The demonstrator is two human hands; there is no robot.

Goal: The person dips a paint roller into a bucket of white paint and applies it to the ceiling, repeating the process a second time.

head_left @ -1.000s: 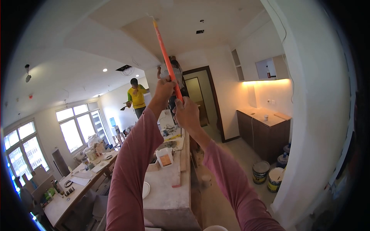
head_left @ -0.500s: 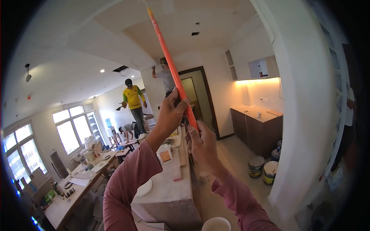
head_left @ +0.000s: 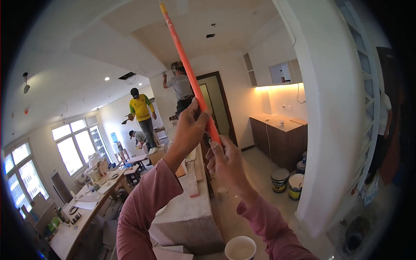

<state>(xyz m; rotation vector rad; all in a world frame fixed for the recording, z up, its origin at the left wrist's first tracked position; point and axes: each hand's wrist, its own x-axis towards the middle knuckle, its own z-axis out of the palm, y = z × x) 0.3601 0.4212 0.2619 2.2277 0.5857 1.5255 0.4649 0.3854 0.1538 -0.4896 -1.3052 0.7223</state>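
While both hands close around an orange pole (head_left: 186,71), the left hand (head_left: 189,130) grips it higher up and the right hand (head_left: 226,161) clamps it just below, the two nearly touching; the pole slants up and to the left, its pale tip at the ceiling (head_left: 130,30) near the top edge of the view, where the contact itself is cut off; the step in hand looks like working the ceiling surface overhead with a long-handled tool, arms in pink sleeves raised; the next move likely calls for steady pressure from both grips and a controlled slide along the ceiling, with the tip kept flat to it. Below the hands sits a white bucket (head_left: 240,248); a concrete counter (head_left: 186,214) runs away beneath the arms; two paint cans (head_left: 288,184) stand on the floor by a white column (head_left: 329,130); farther off, a person in grey (head_left: 180,86) reaches up at the ceiling and a person in yellow (head_left: 141,110) stands holding a trowel.
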